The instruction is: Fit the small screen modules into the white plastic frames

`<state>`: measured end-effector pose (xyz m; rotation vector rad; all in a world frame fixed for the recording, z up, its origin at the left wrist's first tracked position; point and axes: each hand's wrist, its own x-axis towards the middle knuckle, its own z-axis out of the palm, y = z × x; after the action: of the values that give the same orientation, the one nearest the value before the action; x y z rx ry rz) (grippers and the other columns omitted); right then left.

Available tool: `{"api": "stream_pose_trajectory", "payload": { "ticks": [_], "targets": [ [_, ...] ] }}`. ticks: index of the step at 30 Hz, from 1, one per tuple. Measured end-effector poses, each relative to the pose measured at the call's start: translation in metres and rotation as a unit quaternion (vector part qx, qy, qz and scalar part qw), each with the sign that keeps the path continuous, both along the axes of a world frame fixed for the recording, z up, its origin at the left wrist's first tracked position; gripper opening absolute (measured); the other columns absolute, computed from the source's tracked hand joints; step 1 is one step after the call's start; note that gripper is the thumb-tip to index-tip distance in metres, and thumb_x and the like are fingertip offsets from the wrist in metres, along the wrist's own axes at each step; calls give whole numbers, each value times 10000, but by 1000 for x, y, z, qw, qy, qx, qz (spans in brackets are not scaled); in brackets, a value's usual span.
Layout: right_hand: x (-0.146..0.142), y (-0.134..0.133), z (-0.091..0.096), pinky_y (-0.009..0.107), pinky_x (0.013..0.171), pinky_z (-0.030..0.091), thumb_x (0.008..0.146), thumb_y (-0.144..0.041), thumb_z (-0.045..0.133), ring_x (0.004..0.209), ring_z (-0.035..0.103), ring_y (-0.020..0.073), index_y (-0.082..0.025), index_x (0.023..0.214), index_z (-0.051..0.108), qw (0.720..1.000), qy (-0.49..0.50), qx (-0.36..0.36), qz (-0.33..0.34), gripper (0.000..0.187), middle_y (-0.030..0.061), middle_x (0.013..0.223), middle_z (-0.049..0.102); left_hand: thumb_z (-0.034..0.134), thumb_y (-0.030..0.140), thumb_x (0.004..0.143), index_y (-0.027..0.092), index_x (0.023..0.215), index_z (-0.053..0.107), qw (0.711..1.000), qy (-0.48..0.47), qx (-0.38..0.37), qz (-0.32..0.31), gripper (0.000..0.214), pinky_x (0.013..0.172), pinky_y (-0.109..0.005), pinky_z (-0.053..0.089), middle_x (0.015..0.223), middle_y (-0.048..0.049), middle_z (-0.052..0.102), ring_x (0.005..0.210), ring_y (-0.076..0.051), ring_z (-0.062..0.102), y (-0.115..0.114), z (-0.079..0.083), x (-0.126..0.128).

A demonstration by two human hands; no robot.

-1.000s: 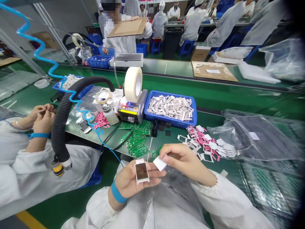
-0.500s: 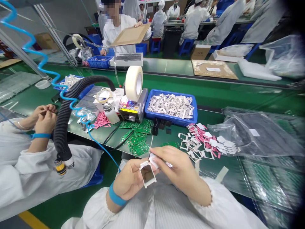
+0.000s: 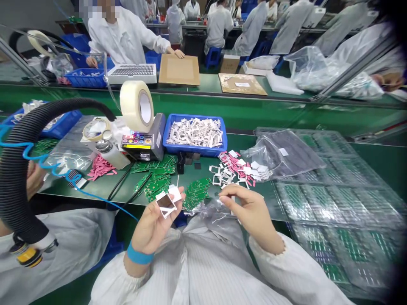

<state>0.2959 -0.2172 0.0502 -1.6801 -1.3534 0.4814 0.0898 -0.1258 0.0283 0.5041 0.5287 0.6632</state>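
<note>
Palm up, my left hand (image 3: pixel 151 231) holds a small white plastic frame (image 3: pixel 165 202) with a dark, shiny panel in it. A white square piece (image 3: pixel 174 193) sticks out beside the frame, at the fingertips. My right hand (image 3: pixel 251 212) is over the table's front edge with thumb and forefinger pinched together; whatever they hold, if anything, is too small to make out. Between the hands lie green circuit boards (image 3: pixel 197 192), and another pile of boards (image 3: pixel 159 186) is beyond my left hand. Loose white frames (image 3: pixel 222 176) and pink strips (image 3: pixel 232 160) lie beyond my right hand.
A blue bin (image 3: pixel 195 149) of white frames stands behind the boards, beside a tape dispenser (image 3: pixel 155 137). Bagged dark sheets (image 3: pixel 286 148) and clear trays of boards (image 3: pixel 321 203) lie right. A black hose (image 3: pixel 47 112) arches at left. A co-worker touches cardboard (image 3: pixel 179 72) opposite.
My hands have separated: the left holds the frame out to the left, the right has moved away over the table edge. The view has turned right. The co-worker opposite has lowered the cardboard.
</note>
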Motion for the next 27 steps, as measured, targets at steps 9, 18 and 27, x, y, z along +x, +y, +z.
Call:
{"api": "stream_pose_trajectory", "payload": {
  "ticks": [9,18,27],
  "targets": [
    [-4,-5,-38,326,670,505,841,-353,554,824,608,196,-194,951,655,996,-66,-63,4,218,84,905,646,743,392,659,161,876,738,983,-93,-39,-152,317,888,-283,480,1298,-123,583,1041,-242,636,-6,-2,-4],
    [-40,31,-4,352,912,489,774,-450,652,1056,610,188,-273,1102,626,857,416,-89,291,373,50,1163,640,769,383,628,128,875,728,977,-133,-58,-158,358,831,-323,496,936,-103,745,876,-235,692,-10,3,-5],
    [-42,38,27,332,809,497,919,-306,452,958,600,178,-296,1195,564,977,127,36,169,298,48,1034,634,766,295,658,200,1027,673,997,-75,-19,-21,392,926,-411,452,992,-38,714,973,-224,647,-9,5,-7]
  ]
}}
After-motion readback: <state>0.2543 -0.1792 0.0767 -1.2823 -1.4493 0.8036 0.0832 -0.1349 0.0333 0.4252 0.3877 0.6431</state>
